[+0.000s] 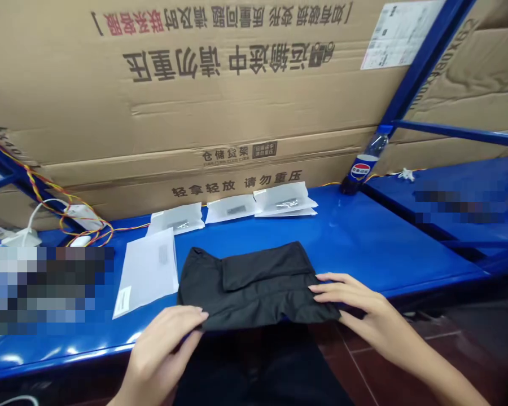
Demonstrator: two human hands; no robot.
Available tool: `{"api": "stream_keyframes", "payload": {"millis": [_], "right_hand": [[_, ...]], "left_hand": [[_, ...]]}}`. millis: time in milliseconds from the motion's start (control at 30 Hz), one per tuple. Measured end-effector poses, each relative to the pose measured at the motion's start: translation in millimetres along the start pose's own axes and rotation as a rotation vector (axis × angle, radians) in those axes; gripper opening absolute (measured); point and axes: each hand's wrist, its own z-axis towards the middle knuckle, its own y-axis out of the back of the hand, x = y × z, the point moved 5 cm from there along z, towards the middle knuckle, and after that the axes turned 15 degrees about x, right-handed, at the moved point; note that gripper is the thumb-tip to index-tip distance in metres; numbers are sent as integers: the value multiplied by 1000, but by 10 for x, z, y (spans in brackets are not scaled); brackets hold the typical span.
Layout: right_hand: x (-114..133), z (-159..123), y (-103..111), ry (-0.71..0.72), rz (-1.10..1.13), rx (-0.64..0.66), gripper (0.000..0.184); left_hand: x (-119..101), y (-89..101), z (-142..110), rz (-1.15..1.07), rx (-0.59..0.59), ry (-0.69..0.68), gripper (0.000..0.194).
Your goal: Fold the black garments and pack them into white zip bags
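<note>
A folded piece of black fabric [258, 290] lies at the front edge of the blue table, its near side hanging slightly over. One flap is folded across its upper part; I cannot tell what kind of article it is. At its near left corner, my left hand [163, 344] pinches the cloth between thumb and fingers. My right hand [366, 313] grips the right end, fingers on top and thumb at the lower edge. Just left of the fabric rests a flat frosted plastic bag [148, 273] with a small white label.
Several more frosted bags [283, 200] lie along the back against a cardboard wall [237, 101]. A cola bottle [366, 160] stands at the back right by a blue post [423, 62]. Tangled wires [97, 228] and a white power strip [21, 239] are at left.
</note>
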Motion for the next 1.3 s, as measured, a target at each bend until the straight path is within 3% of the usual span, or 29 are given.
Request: {"api": "stream_keyframes", "payload": {"millis": [100,233,333,500,633,700,867,967,1067,1133,1200,1300], "right_hand": [[50,112,153,-60,111,-37,23],[-80,394,333,-223,251,-226,43],[-213,665,337,-297,258,-313,59],[-280,922,175,-387,-8,-304,54],[-223,944,96,-394,-170,-273,47],[-230,941,116,-375,-134,-240,40],[-424,875,428,-493,253,-208,35],[-403,830,724,-641,175,-286,39],[-135,872,839,-680,-64,-408,36],[135,982,712,-614,-226,-467,36],[384,1142,436,-517,-332,-470,38],[561,1388,-79,-401,-261,-293,38]], "left_hand": [[197,91,249,-127,-22,196,13],[532,63,542,-290,-10,403,28],[730,-79,691,-301,60,451,34],[808,-228,767,-23,143,397,25],[638,-171,708,25,64,233,21],[519,-154,654,16,29,117,19],[334,-224,491,13,-25,-25,12],[274,-267,454,47,-42,-63,13],[250,-289,465,52,-19,-76,15],[250,-293,474,50,-5,-68,17],[259,-293,475,46,-1,-49,19],[263,-300,469,33,19,-41,20]]}}
